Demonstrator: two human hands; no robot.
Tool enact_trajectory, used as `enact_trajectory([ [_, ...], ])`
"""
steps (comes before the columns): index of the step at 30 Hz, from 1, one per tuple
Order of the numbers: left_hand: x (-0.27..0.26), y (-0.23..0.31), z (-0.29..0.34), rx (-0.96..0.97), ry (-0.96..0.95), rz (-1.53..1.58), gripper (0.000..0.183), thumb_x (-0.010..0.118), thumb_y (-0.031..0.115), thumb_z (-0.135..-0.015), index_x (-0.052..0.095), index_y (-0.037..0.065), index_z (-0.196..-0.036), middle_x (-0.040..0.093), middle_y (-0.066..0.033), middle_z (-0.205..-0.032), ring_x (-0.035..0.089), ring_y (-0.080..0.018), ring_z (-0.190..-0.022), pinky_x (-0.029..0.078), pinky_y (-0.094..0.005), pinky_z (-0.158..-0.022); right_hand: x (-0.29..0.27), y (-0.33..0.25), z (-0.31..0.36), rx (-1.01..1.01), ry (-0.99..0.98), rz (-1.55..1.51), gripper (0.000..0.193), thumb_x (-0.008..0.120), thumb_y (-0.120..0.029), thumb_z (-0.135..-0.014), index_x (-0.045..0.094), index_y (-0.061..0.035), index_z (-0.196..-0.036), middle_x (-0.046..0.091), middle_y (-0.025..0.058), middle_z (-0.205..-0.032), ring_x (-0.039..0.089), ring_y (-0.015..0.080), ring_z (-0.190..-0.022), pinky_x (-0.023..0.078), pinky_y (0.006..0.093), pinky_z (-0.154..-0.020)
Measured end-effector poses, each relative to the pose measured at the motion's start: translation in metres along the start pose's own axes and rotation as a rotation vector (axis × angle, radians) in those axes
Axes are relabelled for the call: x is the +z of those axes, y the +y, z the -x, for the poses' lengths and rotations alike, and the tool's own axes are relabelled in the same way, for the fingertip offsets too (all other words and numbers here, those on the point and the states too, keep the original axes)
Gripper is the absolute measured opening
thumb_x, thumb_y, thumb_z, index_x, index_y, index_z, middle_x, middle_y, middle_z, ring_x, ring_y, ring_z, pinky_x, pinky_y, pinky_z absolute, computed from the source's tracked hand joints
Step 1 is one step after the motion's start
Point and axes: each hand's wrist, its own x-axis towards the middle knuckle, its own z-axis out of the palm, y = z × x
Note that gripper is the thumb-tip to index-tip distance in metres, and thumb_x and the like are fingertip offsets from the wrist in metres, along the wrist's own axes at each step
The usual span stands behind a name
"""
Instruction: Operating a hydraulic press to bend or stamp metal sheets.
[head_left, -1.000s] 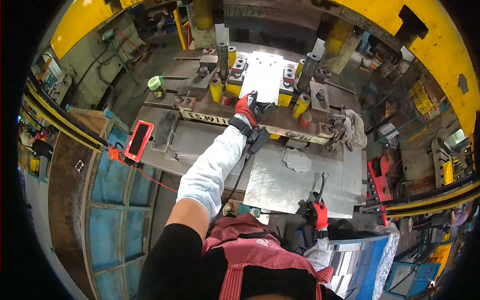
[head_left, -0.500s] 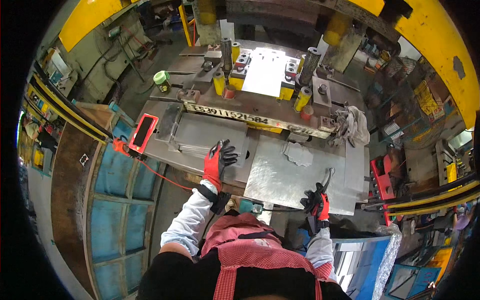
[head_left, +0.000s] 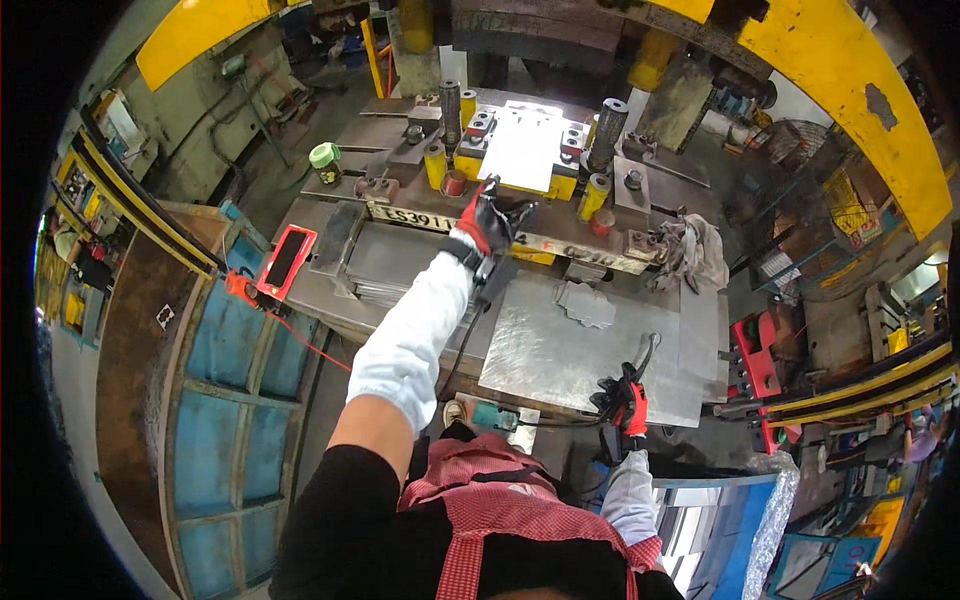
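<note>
A: Left hand (head_left: 492, 218), red-and-black glove, is reaching out over the desk (head_left: 400, 260) toward the press. Fingers are spreading wide, holding nothing that I can see.

B: And what is it nearest to?

A: The bright metal sheet (head_left: 522, 148) lying flat in the die, between the yellow posts (head_left: 436, 165). The fingertips are hovering just at its near edge; whether they are touching it, I cannot tell.

B: Right hand?

A: Right hand (head_left: 625, 402) is staying low at the near edge of the desk, fingers curling tight round a dark handle (head_left: 645, 352). A large flat steel plate (head_left: 565, 350) is lying just beside it, with a smaller cut piece (head_left: 585, 303) resting on top.

B: Anything else noted?

A: A red-cased phone (head_left: 286, 258) is sitting at the desk's left corner, a crumpled rag (head_left: 690, 250) well to the right.
</note>
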Motion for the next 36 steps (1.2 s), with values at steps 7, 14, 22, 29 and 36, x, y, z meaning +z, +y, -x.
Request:
enact_trajectory([
  [7, -0.022, 0.018, -0.059, 0.104, -0.053, -0.008, 0.037, 0.048, 0.031, -0.085, 0.052, 0.002, -0.108, 0.058, -0.017, -0.104, 0.058, -0.0295, -0.09, 0.048, -0.0422, -0.083, 0.002, 0.001, 0.0, -0.005, 0.026, -0.005, 0.047, 0.05, -0.025, -0.086, 0.033, -0.0219, -0.13, 0.059, 0.0183, -0.09, 0.059, 0.0304, -0.07, 0.05, 0.0479, -0.061],
  [14, 0.015, -0.003, -0.038, 0.228, 0.012, -0.025, 0.036, 0.039, 0.027, -0.09, 0.046, 0.001, -0.113, 0.054, -0.0168, -0.109, 0.056, -0.0305, -0.094, 0.048, -0.0434, -0.083, 0.001, -0.001, 0.004, -0.051, 0.088, -0.04, 0.046, 0.049, -0.019, -0.086, 0.034, -0.0186, -0.129, 0.059, 0.0221, -0.09, 0.06, 0.0319, -0.067, 0.051, 0.0482, -0.059],
  [22, -0.033, -0.016, 0.128, 0.376, 0.34, -0.751, 0.039, 0.051, 0.035, -0.087, 0.053, 0.003, -0.11, 0.06, -0.0079, -0.095, 0.058, -0.0168, -0.081, 0.05, -0.0321, -0.069, -0.005, 0.002, 0.002, -0.052, 0.035, -0.028, 0.045, 0.048, -0.019, -0.086, 0.033, -0.0174, -0.129, 0.06, 0.0188, -0.09, 0.061, 0.0302, -0.07, 0.052, 0.048, -0.058],
  [29, -0.126, -0.025, 0.245, 0.342, 0.693, -2.411, 0.05, 0.053, 0.024, -0.079, 0.04, 0.013, -0.127, 0.04, -0.0099, -0.13, 0.034, -0.0271, -0.123, 0.035, -0.0446, -0.093, 0.014, -0.004, 0.001, -0.004, 0.058, -0.019, 0.046, 0.048, -0.019, -0.086, 0.033, -0.0167, -0.129, 0.06, 0.0185, -0.088, 0.06, 0.0317, -0.061, 0.052, 0.0461, -0.055],
  [36, -0.132, -0.019, 0.237, -0.347, 0.584, -2.545, 0.06, 0.049, 0.02, -0.077, 0.028, 0.018, -0.134, 0.019, -0.0089, -0.142, 0.02, -0.0314, -0.13, 0.028, -0.0506, -0.097, -0.022, 0.007, -0.007, -0.02, 0.019, -0.052, 0.038, 0.049, -0.023, -0.086, 0.041, -0.0163, -0.122, 0.058, 0.0108, -0.084, 0.057, 0.0285, -0.068, 0.049, 0.0484, -0.062],
])
